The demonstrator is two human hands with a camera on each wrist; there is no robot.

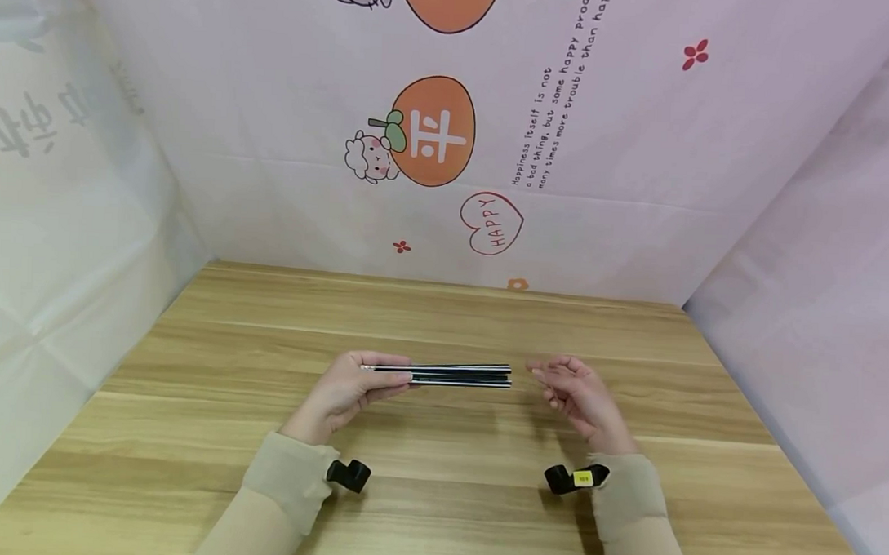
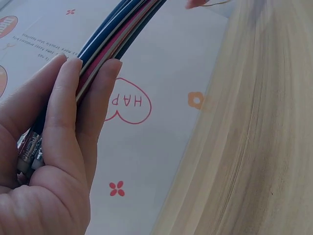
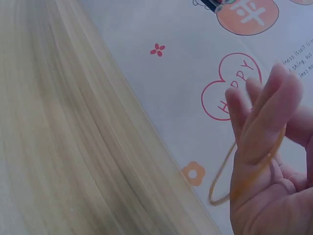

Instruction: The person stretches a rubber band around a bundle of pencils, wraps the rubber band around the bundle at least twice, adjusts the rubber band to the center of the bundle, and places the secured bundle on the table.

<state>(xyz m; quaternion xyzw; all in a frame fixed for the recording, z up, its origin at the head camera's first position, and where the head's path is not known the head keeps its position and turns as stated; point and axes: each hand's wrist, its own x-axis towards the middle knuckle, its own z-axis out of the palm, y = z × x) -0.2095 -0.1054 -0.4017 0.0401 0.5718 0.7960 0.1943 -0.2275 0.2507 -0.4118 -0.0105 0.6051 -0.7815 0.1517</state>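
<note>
Pencils [image 1: 461,376] sat clamped in the left hand [image 1: 348,388], eraser ends [image 2: 30,152] partly hidden; at three o'clock, a rubber band [image 3: 271,155] looped the right hand [image 1: 576,396], pinch unclear.

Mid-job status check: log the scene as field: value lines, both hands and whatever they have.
Left hand: holds a bundle of pencils
Right hand: holds a rubber band, looped on the hand
Pencils: eraser ends at left palm, other ends toward right hand
Rubber band: orange-yellow, not around pencils
Surface: wood-grain table
Backdrop: printed white sheet
</note>
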